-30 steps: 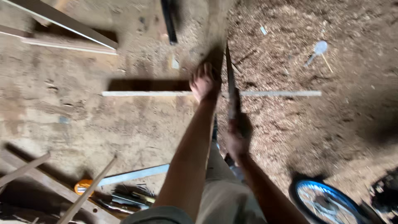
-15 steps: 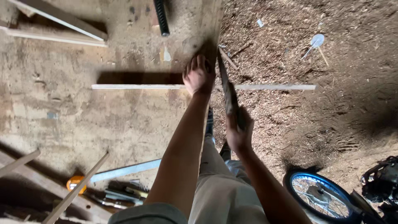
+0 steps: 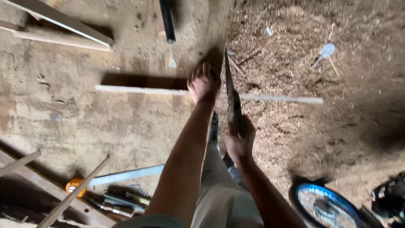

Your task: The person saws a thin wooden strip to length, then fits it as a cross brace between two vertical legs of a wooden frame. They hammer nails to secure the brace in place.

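Note:
A long thin wooden strip (image 3: 139, 89) lies crosswise over the dirt floor, seen edge-on. My left hand (image 3: 203, 82) grips it near its middle, fingers curled over the top. My right hand (image 3: 238, 142) is closed on the handle of a hand saw (image 3: 231, 97), whose blade points away from me and crosses the strip just right of my left hand. My legs in light trousers show below my arms.
Sawdust (image 3: 295, 63) covers the ground to the right. Wooden planks (image 3: 59, 19) lie at the top left, a dark pipe (image 3: 166, 19) at the top. Loose slats and hand tools (image 3: 114, 198) sit at the bottom left. A blue bicycle wheel (image 3: 325, 207) is at the bottom right.
The saw and my right hand have shifted along the cut while my left hand keeps its grip on the strip. The view has drifted slightly.

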